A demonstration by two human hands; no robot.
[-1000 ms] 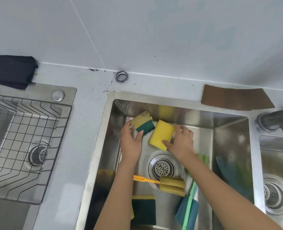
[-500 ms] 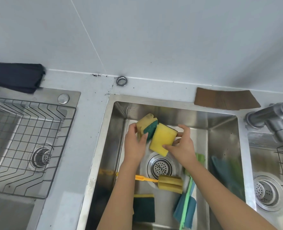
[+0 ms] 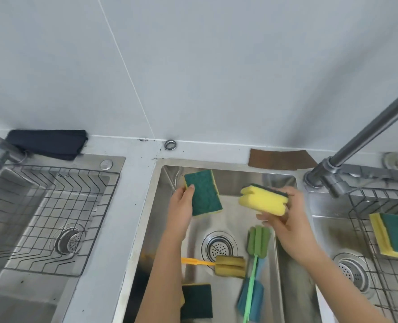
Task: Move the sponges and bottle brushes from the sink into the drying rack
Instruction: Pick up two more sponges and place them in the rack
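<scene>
My left hand (image 3: 181,206) grips a sponge (image 3: 204,193) with its green scouring side up, held above the middle sink (image 3: 284,264). My right hand (image 3: 289,220) holds a yellow sponge (image 3: 263,200) with a grooved side, lifted toward the right. On the sink floor lie an orange-handled brush with a yellow foam head (image 3: 229,265), a green-handled brush with a green foam head (image 3: 258,241), a blue foam brush head (image 3: 255,297) and another green-topped sponge (image 3: 197,300). The wire drying rack (image 3: 366,201) at the right holds a yellow-green sponge (image 3: 396,236).
A second wire rack (image 3: 53,206) sits in the left sink. A steel faucet (image 3: 366,134) rises at the right between the middle sink and the right rack. A black cloth (image 3: 49,143) and a brown pad (image 3: 282,158) lie along the back wall. The drain (image 3: 219,247) is in mid-sink.
Both hands lifted their sponges and drew apart: the left sponge turned green side up, the right one moved right. The view shifted, showing the right rack and its sponge.
</scene>
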